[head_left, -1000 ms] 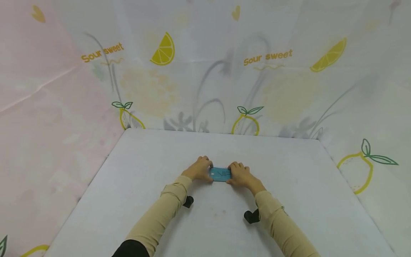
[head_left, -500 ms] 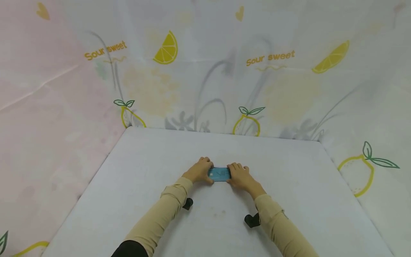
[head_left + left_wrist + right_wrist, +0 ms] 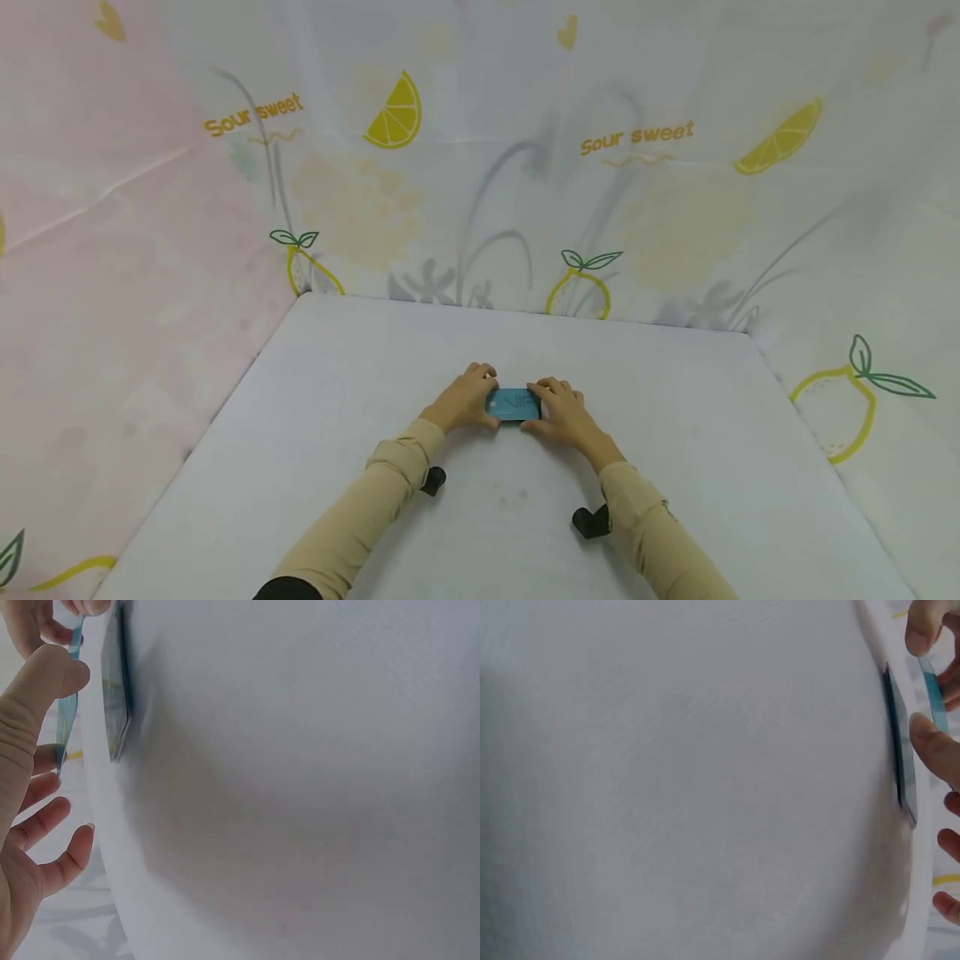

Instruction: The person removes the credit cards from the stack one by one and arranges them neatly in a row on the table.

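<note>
A light-blue card point(image 3: 513, 404) with the letters "VIP" on it is up off the white table, roughly level. My left hand point(image 3: 465, 401) pinches its left end, thumb on the near edge and fingers at the far edge. At the other end, my right hand point(image 3: 566, 415) holds the card the same way. Under the card, a flat glossy slab point(image 3: 116, 690) with a dark bluish edge lies on the table; its kind is unclear. Both wrist views show a gap between card and slab. In the right wrist view, my right thumb point(image 3: 934, 750) covers part of the card.
The white table point(image 3: 510, 533) is backed by a fabric wall point(image 3: 480, 192) printed with lemons and "Sour sweet". Fabric also closes off the left and right sides. A dark wrist-worn piece point(image 3: 592, 522) hangs beside my right forearm, another point(image 3: 433, 481) by the left.
The card has risen slightly from where it lay, uncovering a dark edge beneath it. Both hands stay at its ends; the right thumb and fingers have shifted a little inward. The head view has drifted slightly.
</note>
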Demonstrator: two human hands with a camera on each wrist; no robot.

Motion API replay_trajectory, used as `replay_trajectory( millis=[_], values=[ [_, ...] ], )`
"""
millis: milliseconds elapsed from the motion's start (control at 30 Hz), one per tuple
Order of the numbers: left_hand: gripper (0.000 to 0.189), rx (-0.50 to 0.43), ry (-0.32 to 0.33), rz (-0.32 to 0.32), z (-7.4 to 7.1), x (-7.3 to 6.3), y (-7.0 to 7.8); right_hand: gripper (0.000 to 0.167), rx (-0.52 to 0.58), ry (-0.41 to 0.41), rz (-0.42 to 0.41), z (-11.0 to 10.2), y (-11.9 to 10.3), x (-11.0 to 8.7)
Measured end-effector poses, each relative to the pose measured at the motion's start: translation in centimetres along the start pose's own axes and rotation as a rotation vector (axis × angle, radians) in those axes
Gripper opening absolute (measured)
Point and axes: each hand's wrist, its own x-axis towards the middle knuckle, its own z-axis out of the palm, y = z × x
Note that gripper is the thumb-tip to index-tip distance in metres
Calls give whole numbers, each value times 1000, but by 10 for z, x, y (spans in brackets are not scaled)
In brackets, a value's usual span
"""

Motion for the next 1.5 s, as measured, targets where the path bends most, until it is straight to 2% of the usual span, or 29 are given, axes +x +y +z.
replay_trajectory(
  millis=[267,367,633,733,900,1133,1267,1500],
  values=[
    [51,21,36,57,-16,-19,2,62,77,18,-44,-7,-18,-2],
    [51,45,52,70,-19,-29,0,61,64,23,-75,-6,-27,-5],
    [53,110,53,64,-21,-62,-3,60,41,68,-153,9,-48,-14],
    [52,112,64,60,-20,-73,-5,60,-2,58,-169,16,-55,-15],
    [50,102,65,43,-16,-89,-10,59,5,31,-185,26,-66,-18],
    [51,89,101,41,-15,-102,-15,59,-15,45,-201,33,-75,-18],
    [51,83,100,35,-16,-108,-17,58,-19,55,-222,34,-80,-17],
    [52,98,113,33,-16,-115,-21,57,-16,14,-235,35,-86,-14]
  ],
)
